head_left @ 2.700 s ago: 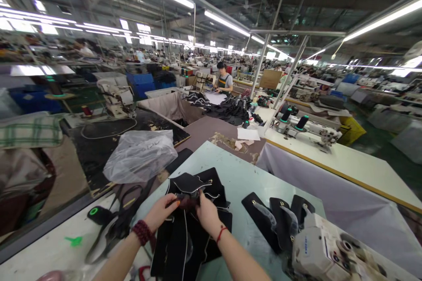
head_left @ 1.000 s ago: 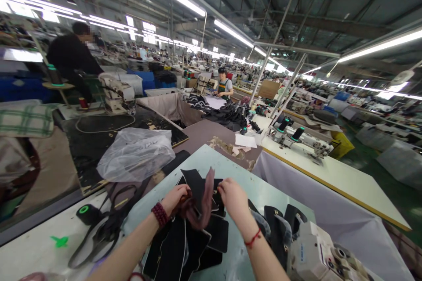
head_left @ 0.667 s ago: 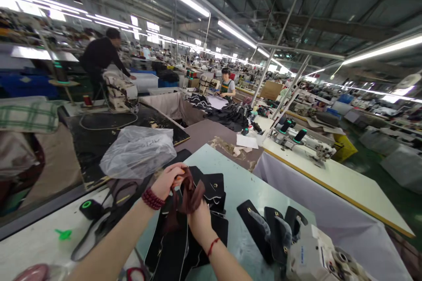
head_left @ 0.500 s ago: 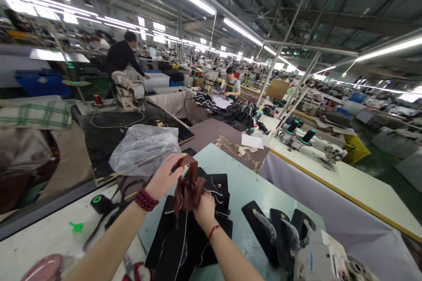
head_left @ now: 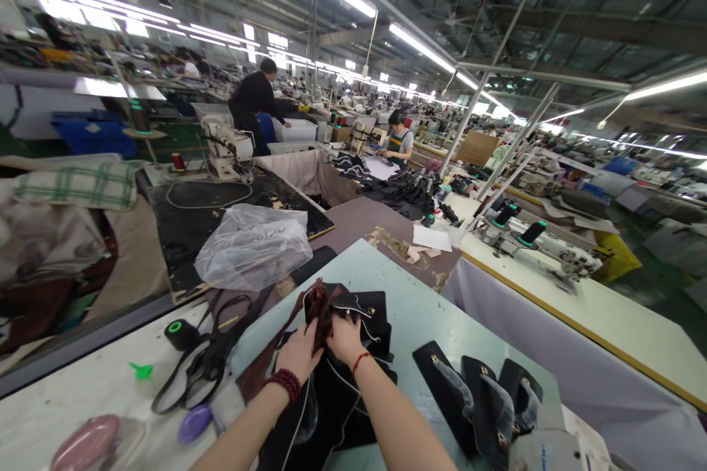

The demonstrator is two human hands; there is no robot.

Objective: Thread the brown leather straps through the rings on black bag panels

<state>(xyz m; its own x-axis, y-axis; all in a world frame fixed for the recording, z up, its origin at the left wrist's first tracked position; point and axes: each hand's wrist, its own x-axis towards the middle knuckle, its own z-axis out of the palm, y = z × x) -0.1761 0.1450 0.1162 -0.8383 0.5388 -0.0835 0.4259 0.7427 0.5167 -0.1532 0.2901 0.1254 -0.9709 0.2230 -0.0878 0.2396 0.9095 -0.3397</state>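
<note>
Both hands met over the near end of the pale green table [head_left: 420, 309]. The left hand [head_left: 298, 353] and right hand [head_left: 345, 338] had their fingers pinched on a crumpled dark maroon piece [head_left: 319, 309], held upright just above the stack of black pieces [head_left: 336, 383]. It looked like mid-work: that piece was not yet laid flat or joined, and the stack beneath remained. To the right lay three black flaps [head_left: 480, 397] with metal clasps, near the sewing machine [head_left: 552, 449]. One clear plastic bag [head_left: 254, 246] sat further left, one black thread spool [head_left: 180, 333] nearer.
</note>
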